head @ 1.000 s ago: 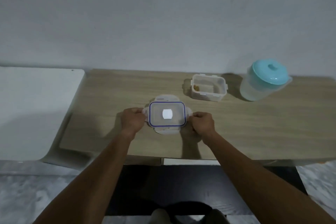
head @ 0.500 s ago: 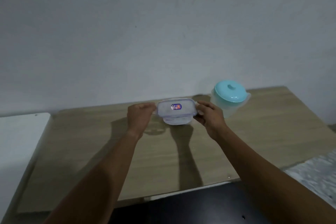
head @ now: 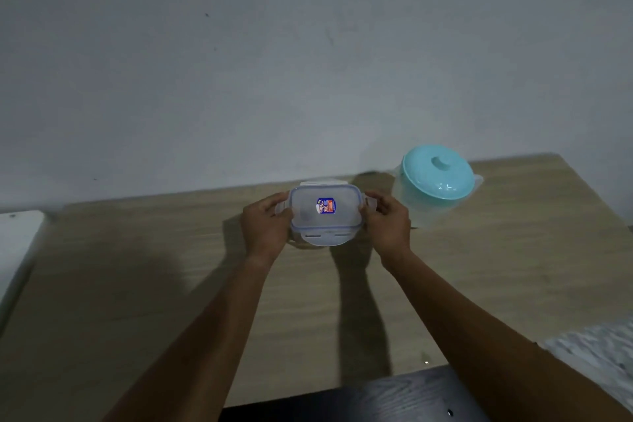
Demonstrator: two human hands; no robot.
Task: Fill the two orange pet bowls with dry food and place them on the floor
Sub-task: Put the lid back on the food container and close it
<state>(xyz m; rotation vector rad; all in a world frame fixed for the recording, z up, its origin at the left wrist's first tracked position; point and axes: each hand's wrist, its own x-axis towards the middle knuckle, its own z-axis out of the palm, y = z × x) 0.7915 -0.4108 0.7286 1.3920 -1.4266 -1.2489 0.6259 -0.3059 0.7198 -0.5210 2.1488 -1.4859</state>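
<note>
You see a dim, bluish-grey picture, soft all over. Light comes from behind and above you: your arms throw long dark shadows across the wooden table (head: 144,284), running away from you toward the wall (head: 274,62). The table's far edge tilts, its corners bent by the wide lens.

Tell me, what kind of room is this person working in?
Probably a plain room at home, perhaps a kitchen or utility corner. A wooden tabletop stands against a bare grey wall, with a teal-lidded jug on it, and both hands hold a clip-lock container lid.
</note>
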